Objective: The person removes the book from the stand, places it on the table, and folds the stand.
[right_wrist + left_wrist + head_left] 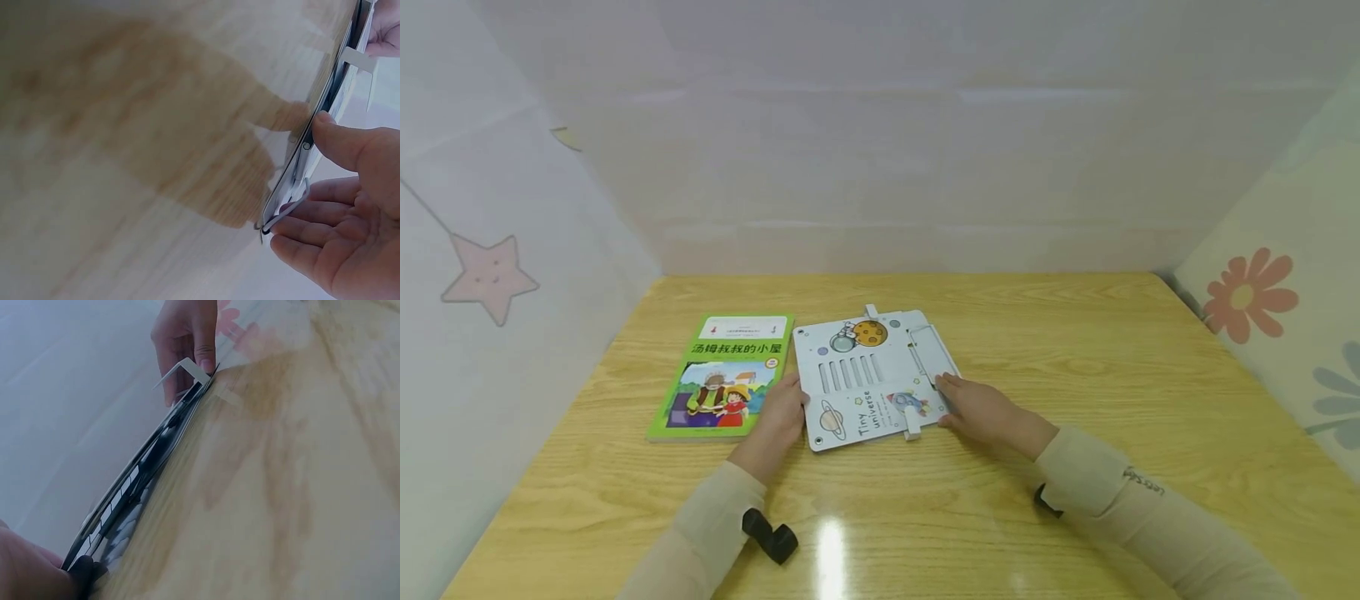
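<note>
A white folded book stand lies low over the table in the head view, printed with planets, a rocket and "Tiny universe". Slots run across its left half. White page clips stick out at its near edge and far edge, and a wire support lies along its right side. My left hand grips the stand's left edge. On the right edge, my right hand holds on; in the right wrist view its thumb presses the near edge while the fingers reach around the wire.
A green picture book with Chinese lettering lies face up just left of the stand, beside my left hand. The wooden table reaches a pale fabric backdrop behind, with side panels showing a pink star and flowers.
</note>
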`<state>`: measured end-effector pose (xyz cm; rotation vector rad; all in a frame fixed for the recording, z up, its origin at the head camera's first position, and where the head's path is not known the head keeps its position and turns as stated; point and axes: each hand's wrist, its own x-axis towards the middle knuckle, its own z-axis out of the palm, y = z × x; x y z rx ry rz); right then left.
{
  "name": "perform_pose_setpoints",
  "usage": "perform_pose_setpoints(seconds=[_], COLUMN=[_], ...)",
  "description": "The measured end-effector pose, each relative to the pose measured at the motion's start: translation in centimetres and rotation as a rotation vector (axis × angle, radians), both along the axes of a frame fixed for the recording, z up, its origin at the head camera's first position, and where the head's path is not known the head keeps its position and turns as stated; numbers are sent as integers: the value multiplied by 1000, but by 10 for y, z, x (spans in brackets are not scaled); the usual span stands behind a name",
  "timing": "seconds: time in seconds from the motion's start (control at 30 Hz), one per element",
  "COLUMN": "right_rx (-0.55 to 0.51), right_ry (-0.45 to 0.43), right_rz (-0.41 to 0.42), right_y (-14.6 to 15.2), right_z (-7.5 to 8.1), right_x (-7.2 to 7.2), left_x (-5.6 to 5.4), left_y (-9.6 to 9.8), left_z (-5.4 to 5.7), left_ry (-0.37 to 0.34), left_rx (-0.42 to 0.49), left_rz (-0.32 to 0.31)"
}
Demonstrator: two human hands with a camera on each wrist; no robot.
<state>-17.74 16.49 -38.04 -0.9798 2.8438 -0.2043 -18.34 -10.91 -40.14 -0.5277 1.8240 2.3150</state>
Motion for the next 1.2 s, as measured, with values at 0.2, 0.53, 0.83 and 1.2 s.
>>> perform_pose_setpoints(seconds=[0.2, 0.53, 0.83, 1.2], right_rx=[21, 35, 47, 62], right_ry=[6, 19, 12, 32], right_rz=[-29, -69, -107, -135], right_y=[-3, -6, -10, -10], right_z=[1, 3, 4, 6], right_x=[1, 4, 4, 6], left_x=[-8, -21, -33, -41], left_y=[-1, -2, -1, 0], left_z=[1, 2, -2, 1], left_ry=[-12, -41, -48, -39], left_rx=[6, -47, -106, -64], left_rz=[-19, -79, -103, -128])
